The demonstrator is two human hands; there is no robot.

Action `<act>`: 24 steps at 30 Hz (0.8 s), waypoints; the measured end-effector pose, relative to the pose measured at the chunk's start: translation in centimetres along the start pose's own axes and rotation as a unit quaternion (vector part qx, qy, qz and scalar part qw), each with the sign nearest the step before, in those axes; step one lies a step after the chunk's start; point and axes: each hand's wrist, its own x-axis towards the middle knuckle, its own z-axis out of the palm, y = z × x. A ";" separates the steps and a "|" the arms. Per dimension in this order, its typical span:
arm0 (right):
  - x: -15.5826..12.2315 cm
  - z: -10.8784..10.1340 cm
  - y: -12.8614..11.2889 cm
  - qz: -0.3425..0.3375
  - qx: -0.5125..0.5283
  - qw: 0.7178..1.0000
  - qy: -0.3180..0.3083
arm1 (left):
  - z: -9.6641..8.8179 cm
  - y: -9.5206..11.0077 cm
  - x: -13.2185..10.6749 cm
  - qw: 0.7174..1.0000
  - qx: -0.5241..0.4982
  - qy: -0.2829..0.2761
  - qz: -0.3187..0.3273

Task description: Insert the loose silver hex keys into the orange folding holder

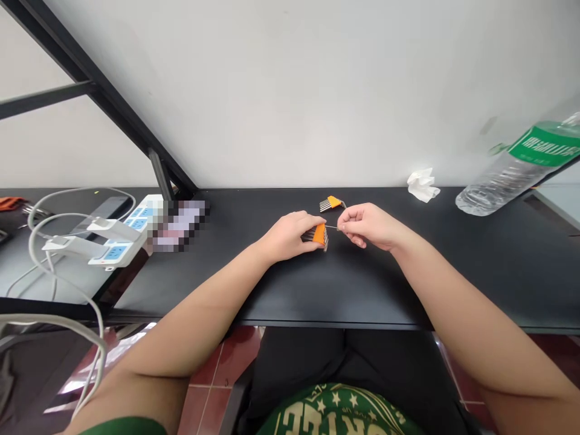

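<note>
Both hands are held over the middle of the black desk (290, 296), between its front edge and its back edge. By the left hand (287, 237), an orange block bearing a row of thin metal rods (319, 234) is gripped between thumb and fingers. By the right hand (369, 226), a single slender metal rod (331, 227) is pinched at fingertip; its other end reaches the block, though whether it is seated there cannot be told.

With so narrow a pinch, the rod could be rolled or let slip, most likely if it were pulled or pushed at a slant. If the block were allowed to turn in the left hand, the rod's line would be lost, and neighbouring rods could be knocked or a fingertip pricked by their ends.

Near the back edge, a second orange block with metal rods (334, 201) is set just beside the right fingers; it could be nudged by a careless sweep. Farther right along that edge, the crumpled white tissue (423, 184) and the clear plastic bottle with a green label (502, 175) are well apart, so little trouble is expected from them.
</note>
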 end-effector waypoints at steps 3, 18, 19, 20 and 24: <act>-0.1 0.1 -0.1 -0.001 -0.015 1.000 0.010 | 0.0 0.0 0.0 1.000 0.004 0.000 -0.001; -0.1 0.2 -0.2 -0.003 -0.019 1.000 0.018 | -0.2 0.2 0.0 1.000 0.001 -0.004 -0.003; -0.1 0.2 -0.2 -0.003 -0.012 1.000 0.015 | -0.2 0.2 0.0 1.000 -0.003 -0.003 -0.002; -0.1 0.1 -0.2 -0.004 -0.005 1.000 0.012 | -0.2 0.3 0.0 1.000 -0.006 -0.001 -0.001; -0.1 -0.1 0.0 -0.005 0.007 1.000 0.002 | -0.1 0.3 0.0 1.000 -0.007 0.002 0.007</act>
